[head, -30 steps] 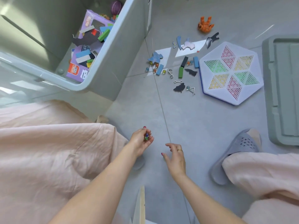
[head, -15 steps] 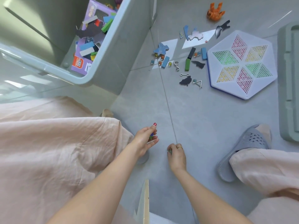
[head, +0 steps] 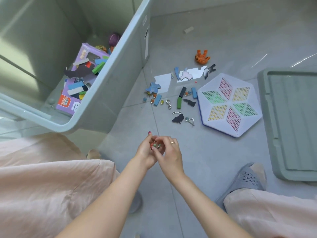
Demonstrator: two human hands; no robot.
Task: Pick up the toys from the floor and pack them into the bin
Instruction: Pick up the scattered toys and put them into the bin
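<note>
Between both hands' curled fingers (head: 160, 140) sit the marbles (head: 154, 145).

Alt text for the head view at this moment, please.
Both hands meet above the grey floor, the left hand cupping small marbles while the right hand adds to them. A grey bin part-filled with toys stands at left; more toys and a hexagonal board lie ahead.
</note>
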